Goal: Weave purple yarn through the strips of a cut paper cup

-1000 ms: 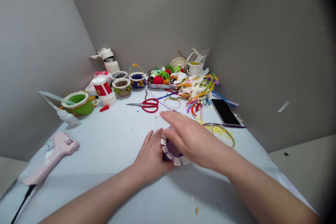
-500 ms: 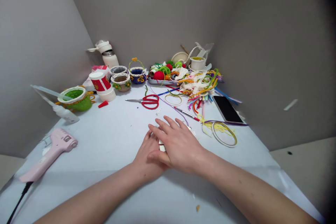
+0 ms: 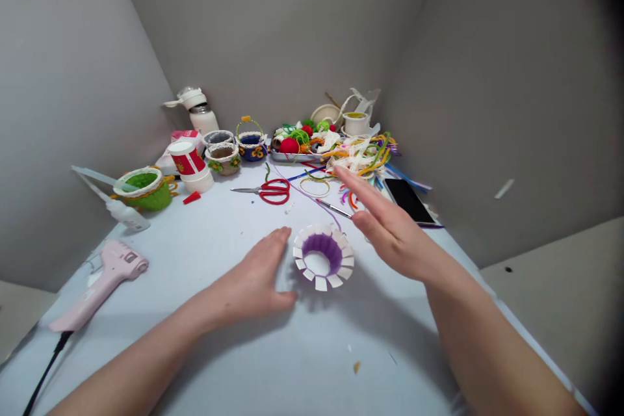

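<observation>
A paper cup (image 3: 346, 261) stands upright on the table, its white rim cut into tabs that fan outward and its inside showing purple between the strips. My left hand (image 3: 258, 279) rests just left of the cup, thumb and fingers apart, not gripping it. To the cup's upper right, my right hand (image 3: 390, 227) is raised with fingers stretched out and holds nothing. Behind the cup lie a pen (image 3: 334, 209), partly covered by my right hand, and red-handled scissors (image 3: 274, 192).
On the left lie a pink glue gun (image 3: 100, 286) and a white glue bottle (image 3: 127, 215) beside a green basket (image 3: 152, 194). Decorated small baskets (image 3: 223, 160), stacked paper cups (image 3: 191, 168), a tray of yarn (image 3: 298, 157) and a phone (image 3: 408, 200) stand or lie farther back.
My hands were laid over each other, covering the cup. They have moved apart, left and right, and the cup with its spread tabs now shows between them. The view has shifted slightly.
</observation>
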A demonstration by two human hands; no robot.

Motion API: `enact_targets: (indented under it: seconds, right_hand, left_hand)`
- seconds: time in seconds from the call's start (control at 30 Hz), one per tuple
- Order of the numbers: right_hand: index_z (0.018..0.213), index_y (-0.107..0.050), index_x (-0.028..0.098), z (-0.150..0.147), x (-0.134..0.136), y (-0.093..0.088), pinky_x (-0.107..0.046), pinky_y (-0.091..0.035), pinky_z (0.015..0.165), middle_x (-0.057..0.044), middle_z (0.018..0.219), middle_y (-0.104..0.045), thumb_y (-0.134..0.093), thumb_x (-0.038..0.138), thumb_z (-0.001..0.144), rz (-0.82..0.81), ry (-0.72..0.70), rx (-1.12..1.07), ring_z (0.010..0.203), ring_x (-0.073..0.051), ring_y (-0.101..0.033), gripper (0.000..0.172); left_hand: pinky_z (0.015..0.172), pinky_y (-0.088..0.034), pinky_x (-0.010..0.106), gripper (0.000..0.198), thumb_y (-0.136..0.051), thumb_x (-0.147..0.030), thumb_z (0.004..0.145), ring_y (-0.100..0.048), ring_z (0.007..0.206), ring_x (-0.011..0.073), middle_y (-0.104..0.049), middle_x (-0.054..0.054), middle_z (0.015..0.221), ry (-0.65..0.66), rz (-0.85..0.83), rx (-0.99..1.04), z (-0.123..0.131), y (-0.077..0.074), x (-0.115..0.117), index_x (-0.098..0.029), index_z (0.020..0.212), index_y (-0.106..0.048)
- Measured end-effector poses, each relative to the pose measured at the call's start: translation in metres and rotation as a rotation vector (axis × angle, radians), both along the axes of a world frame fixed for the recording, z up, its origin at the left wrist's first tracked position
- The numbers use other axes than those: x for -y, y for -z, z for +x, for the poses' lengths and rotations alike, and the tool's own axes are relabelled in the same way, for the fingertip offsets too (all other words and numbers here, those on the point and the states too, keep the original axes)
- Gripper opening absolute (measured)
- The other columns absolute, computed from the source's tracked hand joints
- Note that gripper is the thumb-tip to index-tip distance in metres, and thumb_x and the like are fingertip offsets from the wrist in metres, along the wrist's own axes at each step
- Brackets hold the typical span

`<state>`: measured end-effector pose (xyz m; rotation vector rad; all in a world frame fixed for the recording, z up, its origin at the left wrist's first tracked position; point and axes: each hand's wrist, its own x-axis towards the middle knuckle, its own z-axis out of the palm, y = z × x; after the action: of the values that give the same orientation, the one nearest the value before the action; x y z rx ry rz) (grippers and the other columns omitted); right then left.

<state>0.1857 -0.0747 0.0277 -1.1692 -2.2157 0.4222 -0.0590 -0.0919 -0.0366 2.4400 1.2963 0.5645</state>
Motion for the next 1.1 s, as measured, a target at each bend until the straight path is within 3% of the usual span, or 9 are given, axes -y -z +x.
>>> enact_targets:
  seconds: [0.07,0.13,0.2,0.27,0.37,0.47,0.57,0.73,1.1]
  right_hand:
    - [0.145,-0.031,0.025,0.007,0.002,0.01,-0.041,-0.026,0.114,-0.002,0.151,-0.032,-0.031,0.042,0.097,0.02,0.028,-0.01,0.139,-0.021,-0.028,0.051]
    - [0.139,-0.042,0.024,0.005,0.005,0.02,-0.039,-0.029,0.113,-0.003,0.144,-0.043,-0.034,0.035,0.098,0.04,-0.015,0.004,0.135,-0.019,-0.035,0.044]
    - [0.133,-0.049,0.022,-0.001,0.008,0.027,-0.04,-0.031,0.112,-0.005,0.14,-0.049,-0.037,0.031,0.097,0.055,-0.094,0.036,0.133,-0.019,-0.039,0.04]
    - [0.134,-0.048,0.021,-0.007,0.01,0.032,-0.043,-0.033,0.111,-0.007,0.139,-0.049,-0.038,0.028,0.096,0.052,-0.172,0.069,0.132,-0.021,-0.04,0.04]
    - [0.143,-0.035,0.02,-0.011,0.011,0.04,-0.046,-0.032,0.111,-0.01,0.145,-0.041,-0.041,0.029,0.094,0.027,-0.203,0.124,0.135,-0.022,-0.035,0.049]
    - [0.148,-0.023,0.019,-0.007,0.01,0.049,-0.048,-0.026,0.113,-0.012,0.151,-0.03,-0.045,0.037,0.093,-0.015,-0.178,0.202,0.14,-0.024,-0.024,0.061]
    - [0.149,-0.017,0.018,-0.002,0.009,0.057,-0.049,-0.021,0.115,-0.012,0.153,-0.023,-0.044,0.045,0.092,-0.061,-0.17,0.261,0.142,-0.024,-0.017,0.069]
    - [0.15,-0.012,0.018,0.003,0.008,0.065,-0.05,-0.019,0.115,-0.012,0.154,-0.02,-0.045,0.051,0.09,-0.114,-0.165,0.281,0.143,-0.024,-0.013,0.076]
    - [0.145,-0.024,0.019,0.002,0.005,0.069,-0.041,-0.027,0.113,-0.013,0.147,-0.034,-0.055,0.049,0.085,-0.17,-0.197,0.098,0.137,-0.024,-0.028,0.074]
  left_hand:
    - [0.099,-0.045,0.043,0.064,-0.053,-0.041,0.08,-0.051,0.122,0.0266,-0.049,0.012,0.137,-0.162,-0.014,0.039,-0.003,-0.027,0.004,-0.019,0.138,-0.038]
    - [0.104,-0.041,0.043,0.048,-0.043,-0.036,0.087,-0.048,0.125,0.0231,-0.051,0.008,0.136,-0.266,0.14,0.144,0.008,-0.047,0.008,-0.02,0.133,-0.043]
    - [0.109,-0.035,0.042,0.044,-0.039,-0.032,0.09,-0.042,0.13,0.0211,-0.05,0.007,0.137,-0.137,0.245,0.154,0.029,-0.055,0.01,-0.02,0.131,-0.044]
    - [0.111,-0.032,0.043,0.047,-0.038,-0.031,0.091,-0.036,0.134,0.0213,-0.044,0.008,0.143,0.011,0.217,0.076,0.051,-0.049,0.009,-0.018,0.135,-0.04]
    - [0.114,-0.024,0.047,0.061,-0.041,-0.039,0.09,-0.024,0.14,0.0241,-0.031,0.013,0.15,0.051,0.118,-0.058,0.069,-0.029,0.001,-0.014,0.144,-0.024]
    - [0.115,-0.016,0.05,0.078,-0.043,-0.055,0.085,-0.016,0.142,0.0274,-0.023,0.018,0.151,0.056,0.071,-0.147,0.067,-0.013,-0.005,-0.012,0.146,-0.019]
    - [0.115,-0.013,0.051,0.087,-0.041,-0.064,0.082,-0.013,0.143,0.0282,-0.02,0.019,0.152,0.065,0.074,-0.178,0.059,-0.007,-0.007,-0.011,0.146,-0.017]
    - [0.114,-0.013,0.052,0.096,-0.037,-0.074,0.077,-0.015,0.142,0.0299,-0.021,0.019,0.152,0.055,0.041,-0.171,0.058,-0.002,-0.006,-0.011,0.146,-0.018]
    - [0.112,-0.021,0.054,0.095,-0.053,-0.069,0.071,-0.03,0.136,0.0324,-0.033,0.019,0.147,-0.021,-0.004,-0.045,0.063,0.009,-0.003,-0.01,0.141,-0.027]
